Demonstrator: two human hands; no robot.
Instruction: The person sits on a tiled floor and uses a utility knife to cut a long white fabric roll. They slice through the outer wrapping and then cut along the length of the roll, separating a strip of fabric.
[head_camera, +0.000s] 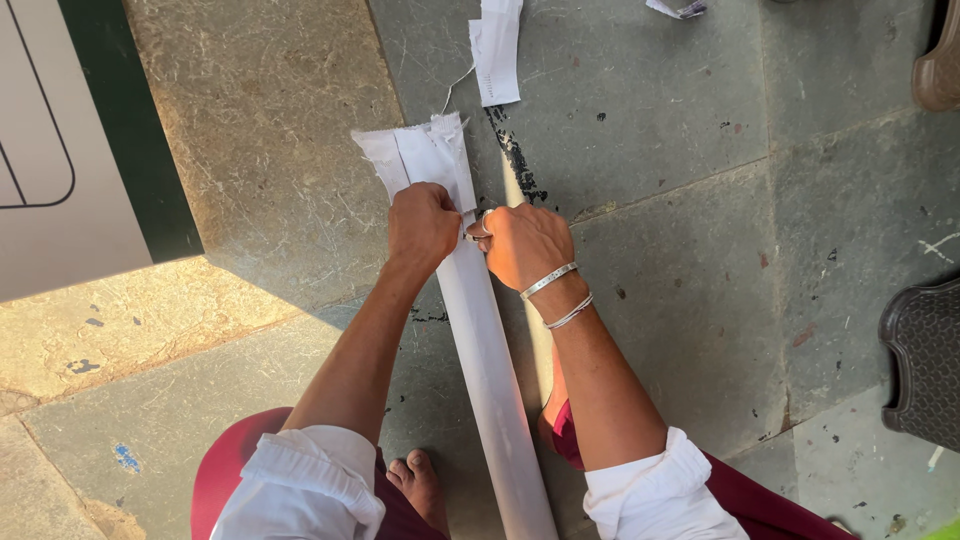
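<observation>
A long strip of white cloth (488, 370) runs from between my knees up to its frayed far end (425, 152) on the stone floor. My left hand (420, 226) pinches the cloth near that end, fingers closed over it. My right hand (520, 243), with two metal bangles on the wrist, is closed around a small metal tool with ring handles, probably scissors, at the cloth's right edge right beside my left hand. Most of the tool is hidden by the fingers.
Another white cloth piece (497, 50) lies further ahead, and a small scrap (677, 9) at the top. A white and green board (60, 140) lies at left. Dark footwear (925, 360) sits at the right edge. My bare foot (420, 485) rests below.
</observation>
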